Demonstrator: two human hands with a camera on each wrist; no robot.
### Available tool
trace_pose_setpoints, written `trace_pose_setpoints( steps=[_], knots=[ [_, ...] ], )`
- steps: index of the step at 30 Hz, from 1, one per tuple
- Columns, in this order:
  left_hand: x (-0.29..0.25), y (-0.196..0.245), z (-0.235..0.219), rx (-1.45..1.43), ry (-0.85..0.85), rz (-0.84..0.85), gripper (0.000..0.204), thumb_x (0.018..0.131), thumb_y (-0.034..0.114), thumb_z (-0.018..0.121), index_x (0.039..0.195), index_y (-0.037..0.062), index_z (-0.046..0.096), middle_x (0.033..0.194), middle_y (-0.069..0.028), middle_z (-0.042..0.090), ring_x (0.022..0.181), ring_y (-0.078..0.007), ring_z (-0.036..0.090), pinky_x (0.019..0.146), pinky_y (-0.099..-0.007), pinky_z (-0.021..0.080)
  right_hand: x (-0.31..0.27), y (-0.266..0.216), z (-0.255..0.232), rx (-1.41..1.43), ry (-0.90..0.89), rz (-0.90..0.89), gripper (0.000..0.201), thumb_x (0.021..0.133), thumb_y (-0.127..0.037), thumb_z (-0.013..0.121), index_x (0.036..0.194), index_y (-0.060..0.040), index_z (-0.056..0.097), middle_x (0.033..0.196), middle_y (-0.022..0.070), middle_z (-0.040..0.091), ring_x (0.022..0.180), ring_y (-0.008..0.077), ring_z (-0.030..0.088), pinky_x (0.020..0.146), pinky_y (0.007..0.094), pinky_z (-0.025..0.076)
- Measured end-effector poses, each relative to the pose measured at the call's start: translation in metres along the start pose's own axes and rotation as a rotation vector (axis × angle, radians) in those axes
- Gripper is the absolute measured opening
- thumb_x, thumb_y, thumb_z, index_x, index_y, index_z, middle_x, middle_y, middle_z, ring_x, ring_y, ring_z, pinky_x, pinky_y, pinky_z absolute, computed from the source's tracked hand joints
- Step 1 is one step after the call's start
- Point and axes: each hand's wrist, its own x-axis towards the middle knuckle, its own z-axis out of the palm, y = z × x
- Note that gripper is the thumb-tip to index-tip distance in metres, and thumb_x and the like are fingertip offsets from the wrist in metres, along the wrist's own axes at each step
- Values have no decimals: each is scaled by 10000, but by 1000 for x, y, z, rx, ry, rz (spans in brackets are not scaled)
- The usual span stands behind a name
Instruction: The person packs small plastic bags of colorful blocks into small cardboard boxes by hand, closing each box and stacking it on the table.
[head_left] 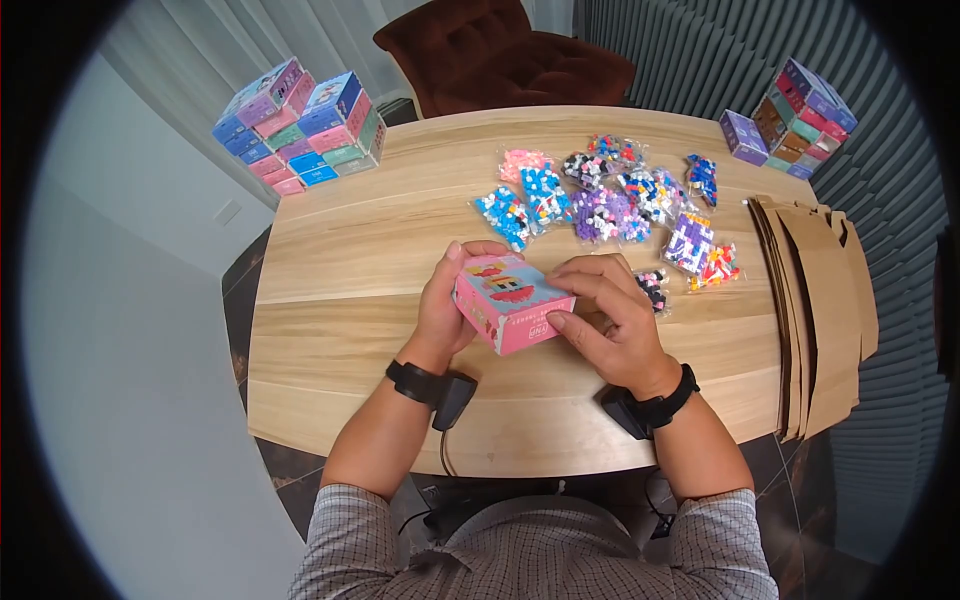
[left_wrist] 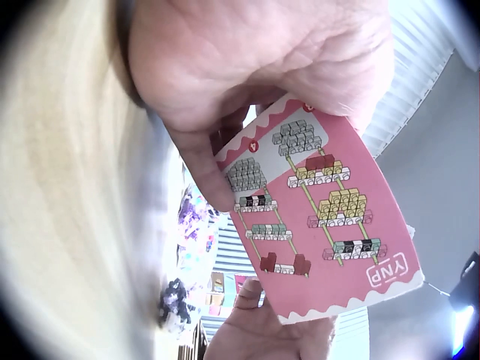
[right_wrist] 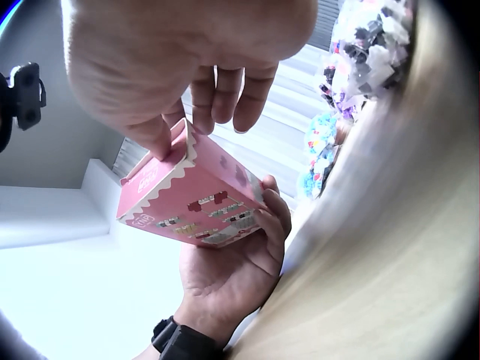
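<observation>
A small pink toy-brick box [head_left: 500, 318] is held up over the table in front of me. My left hand [head_left: 438, 310] grips its left end, thumb on the near side and fingers behind. My right hand [head_left: 618, 325] pinches the right end, with its thumb low on the end panel and its fingers over the top edge. In the right wrist view, the thumb presses at the end flap [right_wrist: 154, 178] while other fingers hang past the box. Brick assembly drawings cover the box face [left_wrist: 281, 255] in the left wrist view.
Beyond the box lie several clear bags of small bricks [head_left: 603, 212] on the wooden table [head_left: 340, 300]. Stacked boxes stand at back left [head_left: 300, 130] and back right [head_left: 805, 115]. Flattened brown cardboard [head_left: 820, 300] lies along the right edge. Behind the table is a brown chair [head_left: 500, 60].
</observation>
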Motion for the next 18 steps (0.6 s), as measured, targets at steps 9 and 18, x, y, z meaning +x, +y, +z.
trace_pose_setpoints(
  steps=[9, 18],
  knots=[
    [0, -3, -1, 7, -1, -6, 616, 1120, 544, 357, 1281, -2, 592, 1306, -253, 655, 1207, -359, 661, 1065, -505, 540, -3, 4, 4, 44, -65, 48, 248, 826, -38, 819, 1073, -24, 797, 1129, 124, 727, 1030, 305, 640, 925, 404, 508],
    [-2, -1, 2, 44, -3, -22, 607, 1118, 542, 371, 1264, -2, 597, 1300, -255, 657, 1201, -356, 663, 1063, -499, 541, -5, 3, 7, -9, -39, -19, 219, 821, -4, 803, 1038, -26, 790, 1086, 96, 741, 1013, 302, 655, 913, 411, 529]
  ],
)
